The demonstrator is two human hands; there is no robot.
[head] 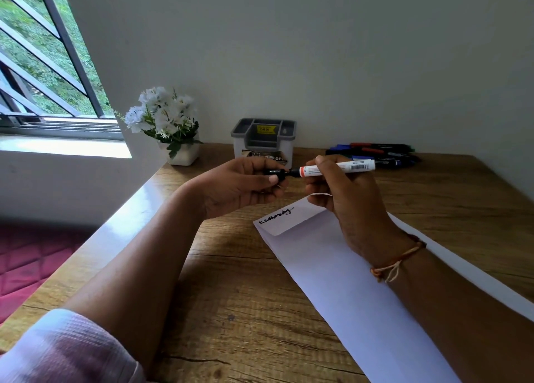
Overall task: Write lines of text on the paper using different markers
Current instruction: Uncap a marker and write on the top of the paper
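A white sheet of paper [341, 272] lies slanted on the wooden desk [239, 290], with one short line of black handwriting [276, 216] near its far left corner. My right hand [344, 197] grips a white marker [344, 167] with an orange band, held level above the paper's far end. My left hand [245, 184] pinches the marker's black cap [274, 172] at the marker's tip end. Whether the cap sits on the tip or just off it is unclear.
Several more markers [378, 152] lie in a pile at the back right of the desk. A grey organiser box [263, 139] stands against the wall, with a small pot of white flowers [170, 125] to its left. The desk's left edge borders a window.
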